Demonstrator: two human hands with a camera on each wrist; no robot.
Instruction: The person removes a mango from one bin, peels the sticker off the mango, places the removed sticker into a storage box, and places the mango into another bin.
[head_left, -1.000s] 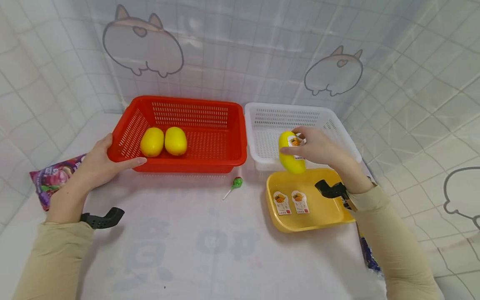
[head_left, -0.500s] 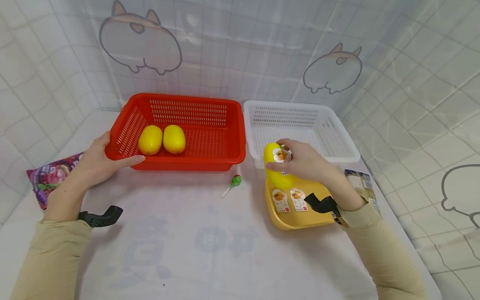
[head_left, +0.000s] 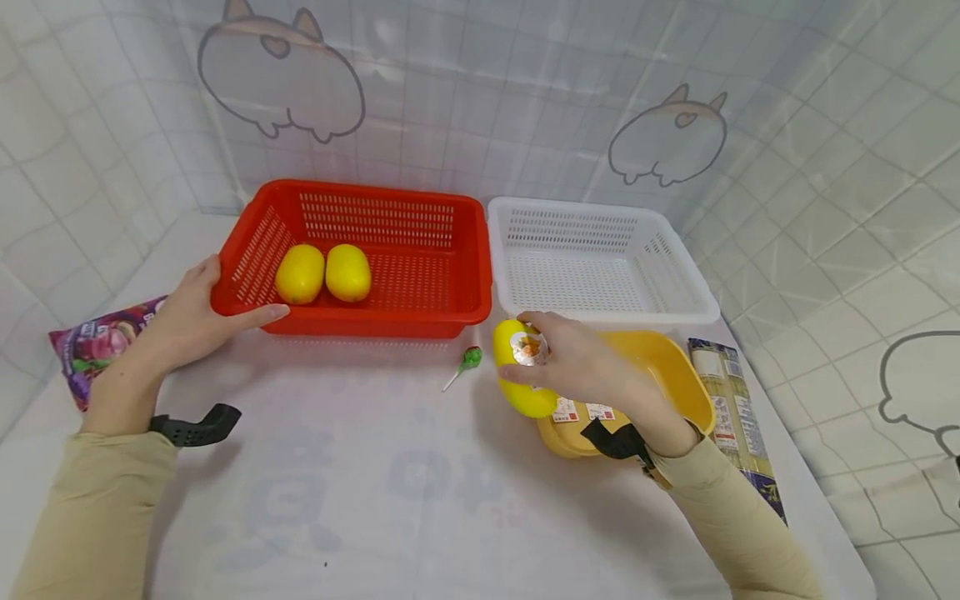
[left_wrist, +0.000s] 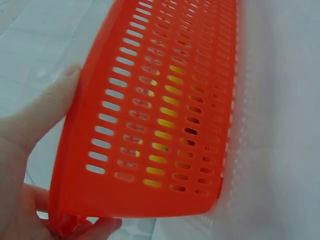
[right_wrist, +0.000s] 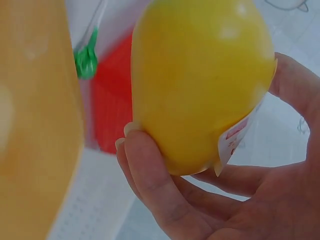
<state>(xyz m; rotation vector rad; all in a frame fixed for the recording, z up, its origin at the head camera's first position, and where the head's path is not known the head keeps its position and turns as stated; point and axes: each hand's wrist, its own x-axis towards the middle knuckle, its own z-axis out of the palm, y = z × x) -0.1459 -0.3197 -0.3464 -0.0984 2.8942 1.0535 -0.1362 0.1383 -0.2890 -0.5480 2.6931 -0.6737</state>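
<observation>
My right hand (head_left: 588, 362) holds a yellow mango (head_left: 525, 398) above the table, just left of the yellow tray (head_left: 671, 375). In the right wrist view the fingers and thumb curl round the mango (right_wrist: 195, 85), and a white label (right_wrist: 237, 135) stands partly off its skin. My left hand (head_left: 197, 321) grips the front left corner of the red basket (head_left: 375, 323); in the left wrist view its thumb lies along the rim and the fingers reach beneath it. Two more mangoes (head_left: 300, 274) lie side by side in that basket. Mango-picture stickers (head_left: 601, 412) lie in the tray, partly covered.
A white basket (head_left: 570, 283) stands right of the red one. A green lollipop (head_left: 471, 358) lies in front, between them. A purple snack bag (head_left: 101, 346) is at the left, partly behind my left hand; another packet (head_left: 731, 408) lies beyond the tray at the right.
My right hand has carried the mango from over the white basket toward the front left, past the tray's left edge. My left hand stays on the red basket.
</observation>
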